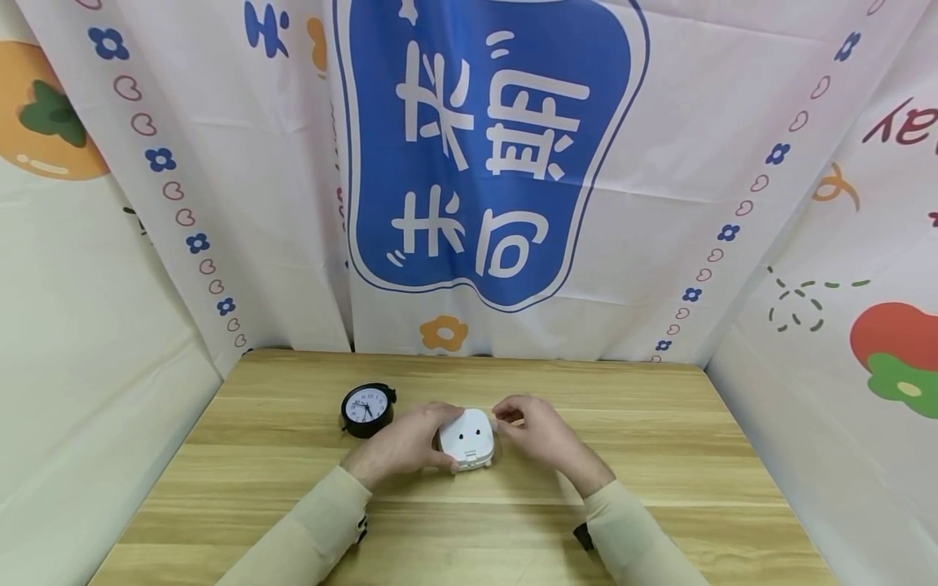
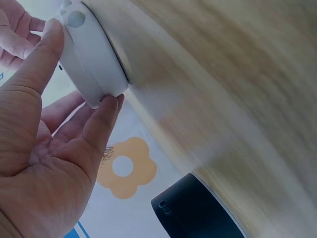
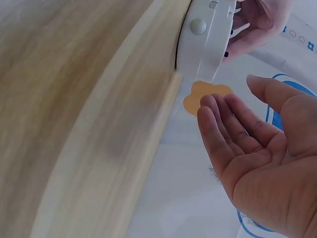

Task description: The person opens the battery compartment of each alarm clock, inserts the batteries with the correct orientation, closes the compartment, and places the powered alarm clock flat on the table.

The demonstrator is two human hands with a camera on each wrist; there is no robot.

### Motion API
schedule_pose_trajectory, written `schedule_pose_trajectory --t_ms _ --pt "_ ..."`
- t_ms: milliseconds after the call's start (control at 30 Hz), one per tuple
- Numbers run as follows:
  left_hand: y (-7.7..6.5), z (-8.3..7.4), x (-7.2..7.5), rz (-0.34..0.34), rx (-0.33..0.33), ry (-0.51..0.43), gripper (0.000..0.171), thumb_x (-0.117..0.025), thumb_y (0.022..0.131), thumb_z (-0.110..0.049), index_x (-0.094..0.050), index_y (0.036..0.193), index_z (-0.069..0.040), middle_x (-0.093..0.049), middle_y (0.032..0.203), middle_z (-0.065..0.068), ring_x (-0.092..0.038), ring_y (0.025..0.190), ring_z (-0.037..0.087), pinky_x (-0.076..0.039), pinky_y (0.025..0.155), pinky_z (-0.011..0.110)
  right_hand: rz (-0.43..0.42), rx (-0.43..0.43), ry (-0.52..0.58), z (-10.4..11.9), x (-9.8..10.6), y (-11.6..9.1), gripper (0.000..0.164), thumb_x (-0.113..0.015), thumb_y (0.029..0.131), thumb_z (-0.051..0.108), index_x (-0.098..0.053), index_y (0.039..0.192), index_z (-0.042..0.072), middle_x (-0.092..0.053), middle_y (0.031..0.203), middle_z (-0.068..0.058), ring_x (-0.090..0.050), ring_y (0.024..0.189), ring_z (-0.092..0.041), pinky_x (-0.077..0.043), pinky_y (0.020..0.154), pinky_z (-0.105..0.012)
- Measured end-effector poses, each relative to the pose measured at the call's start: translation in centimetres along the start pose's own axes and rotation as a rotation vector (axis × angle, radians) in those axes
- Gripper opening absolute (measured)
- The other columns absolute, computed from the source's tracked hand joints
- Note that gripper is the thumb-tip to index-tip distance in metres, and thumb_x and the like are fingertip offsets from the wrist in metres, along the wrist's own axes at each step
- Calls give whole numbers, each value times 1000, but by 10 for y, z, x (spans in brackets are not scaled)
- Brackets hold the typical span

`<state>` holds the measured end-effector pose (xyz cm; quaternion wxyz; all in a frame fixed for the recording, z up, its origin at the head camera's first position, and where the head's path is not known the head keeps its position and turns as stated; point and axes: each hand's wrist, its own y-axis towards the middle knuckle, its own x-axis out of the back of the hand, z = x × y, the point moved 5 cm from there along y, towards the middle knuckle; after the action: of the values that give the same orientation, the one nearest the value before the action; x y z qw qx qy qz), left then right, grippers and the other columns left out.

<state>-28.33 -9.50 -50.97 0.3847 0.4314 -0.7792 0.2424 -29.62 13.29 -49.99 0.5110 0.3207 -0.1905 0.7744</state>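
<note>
A small white rounded-square box (image 1: 466,438) with two black dots on its top sits on the wooden table. My left hand (image 1: 403,443) holds its left side, the thumb at the near edge and the fingers at the far edge. The left wrist view shows thumb and fingers spanning the white box (image 2: 96,57), which has a round knob on its side. My right hand (image 1: 545,435) hovers just right of the box. In the right wrist view its relaxed fingers (image 3: 223,129) stand apart from the box, with nothing in them.
A black round alarm clock (image 1: 368,405) with a white dial stands left of the box, close to my left hand. Behind the wooden table (image 1: 469,529) hangs a white printed cloth (image 1: 293,187), and similar cloths flank both sides.
</note>
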Motion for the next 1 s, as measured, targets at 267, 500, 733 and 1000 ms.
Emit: schedule_pose_trajectory --t_ms 267,500,733,1000 --pt "-4 -5 0 17 -47 43 92 -105 89 -24 -61 169 -5 -60 178 19 -60 164 43 -52 137 59 22 -14 69 -10 3 -1 32 -78 114 18 -78 139 -3 -82 138 -18 -82 127 -36 -71 112 -52" --pt "-10 -13 5 -4 -175 249 97 -104 91 -28 -57 174 -12 -58 180 10 -63 162 35 -58 132 50 81 -11 127 -17 3 -5 40 -77 116 26 -76 145 -1 -82 141 -17 -80 134 -38 -69 116 -54" --pt "-26 -27 15 -178 -498 542 91 -99 98 -30 -56 175 -12 -61 179 7 -66 160 31 -63 127 46 112 36 205 -13 6 -7 45 -80 115 24 -73 150 -2 -79 148 -21 -78 138 -40 -68 118 -51" --pt "-38 -32 20 -438 -753 821 84 -100 97 -30 -63 169 -11 -67 173 3 -68 157 23 -71 110 32 96 69 287 -4 10 -10 46 -80 114 25 -71 152 1 -80 148 -19 -76 141 -39 -69 114 -38"
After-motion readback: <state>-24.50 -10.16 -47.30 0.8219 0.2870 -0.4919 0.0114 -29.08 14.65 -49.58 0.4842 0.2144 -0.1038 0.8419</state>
